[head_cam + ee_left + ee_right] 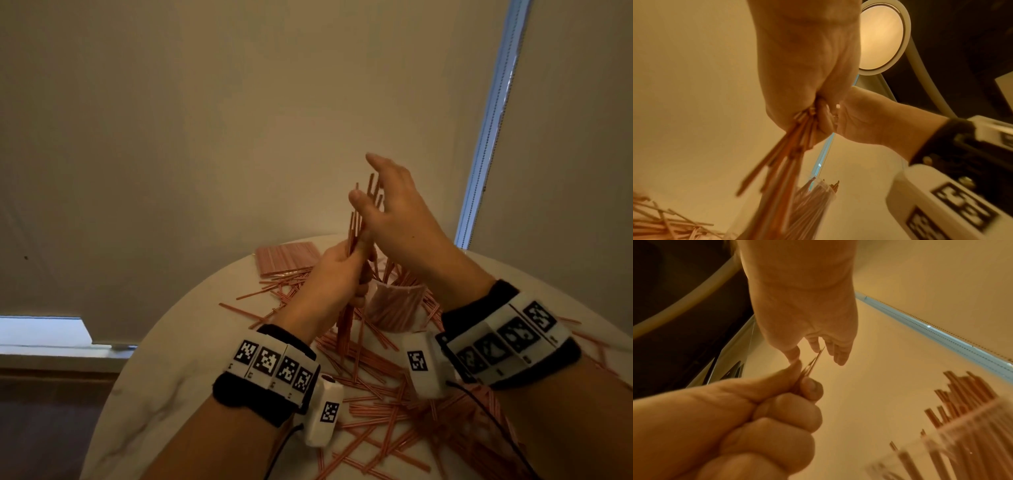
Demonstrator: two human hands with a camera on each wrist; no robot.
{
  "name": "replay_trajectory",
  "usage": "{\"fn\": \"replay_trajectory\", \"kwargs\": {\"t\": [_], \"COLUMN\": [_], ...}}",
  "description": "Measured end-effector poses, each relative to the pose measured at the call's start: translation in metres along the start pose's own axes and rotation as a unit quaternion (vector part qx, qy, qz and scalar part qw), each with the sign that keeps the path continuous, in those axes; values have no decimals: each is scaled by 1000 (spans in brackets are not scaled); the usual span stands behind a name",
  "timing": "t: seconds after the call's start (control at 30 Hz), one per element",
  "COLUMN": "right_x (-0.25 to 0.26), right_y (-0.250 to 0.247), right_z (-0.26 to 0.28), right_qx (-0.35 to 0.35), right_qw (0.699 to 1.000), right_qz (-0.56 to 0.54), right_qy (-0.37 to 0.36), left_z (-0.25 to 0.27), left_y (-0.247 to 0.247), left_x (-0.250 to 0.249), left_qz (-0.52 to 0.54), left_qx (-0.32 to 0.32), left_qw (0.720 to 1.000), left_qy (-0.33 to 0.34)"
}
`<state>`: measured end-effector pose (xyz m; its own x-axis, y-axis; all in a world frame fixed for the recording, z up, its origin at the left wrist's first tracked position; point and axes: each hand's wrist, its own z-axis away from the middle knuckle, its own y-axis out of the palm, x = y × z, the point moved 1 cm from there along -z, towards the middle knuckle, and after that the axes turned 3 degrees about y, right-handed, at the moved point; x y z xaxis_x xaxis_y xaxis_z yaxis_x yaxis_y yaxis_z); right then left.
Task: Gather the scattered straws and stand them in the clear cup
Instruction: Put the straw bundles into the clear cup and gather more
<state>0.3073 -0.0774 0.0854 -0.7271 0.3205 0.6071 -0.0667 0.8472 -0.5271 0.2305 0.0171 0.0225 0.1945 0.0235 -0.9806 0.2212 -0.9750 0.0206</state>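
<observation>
Round white table (164, 387) is littered with loose straws (376, 404); clear cup (394, 308) sits toward its far edge. Left hand (337, 274) grips an upright bundle (354, 219), right hand (397, 205) spread flat against its tips.

Left hand (337, 274): its fingers are hidden behind its own back in the head view.
Bundle of straws (356, 222): the middle part is hidden inside the fist; the lower ends are blurred in the left wrist view.
Right hand (394, 212): its palm faces away, so the touch on the straw tops cannot be seen.
Clear cup (394, 308): the hands hide part of its rim; it is blurred and cut off in both wrist views.
Loose straws (376, 394): too many and too tangled to count; some are cut off by the edge.
</observation>
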Motion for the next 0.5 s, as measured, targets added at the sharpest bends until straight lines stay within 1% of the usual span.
{"fn": "replay_trajectory", "kwargs": {"t": [0.07,0.1,0.17,0.3,0.37,0.4,0.43,0.5], "right_x": [7,11,16,21,23,24,24,23], "right_y": [-2,-2,-4,-8,-6,-4,-3,-5], "right_z": [-9,-11,-13,-10,-6,-4,-2,2], "right_qx": [43,68,113,120,178,195,190,141], "right_qw": [998,997,992,991,983,980,981,990], "right_qz": [34,46,50,60,46,33,26,26], "right_qy": [5,7,1,-17,1,11,14,9], "left_z": [1,1,0,-1,-2,-3,-4,-6], "left_y": [3,3,2,-5,-5,-5,-5,-9], "left_x": [1,2,3,1,1,0,-1,-5], "left_qz": [-19,-14,5,47,64,72,85,134], "left_qx": [36,42,32,21,20,12,-5,-60], "left_qw": [999,999,999,999,998,997,996,989], "left_qy": [5,4,4,8,11,13,17,27]}}
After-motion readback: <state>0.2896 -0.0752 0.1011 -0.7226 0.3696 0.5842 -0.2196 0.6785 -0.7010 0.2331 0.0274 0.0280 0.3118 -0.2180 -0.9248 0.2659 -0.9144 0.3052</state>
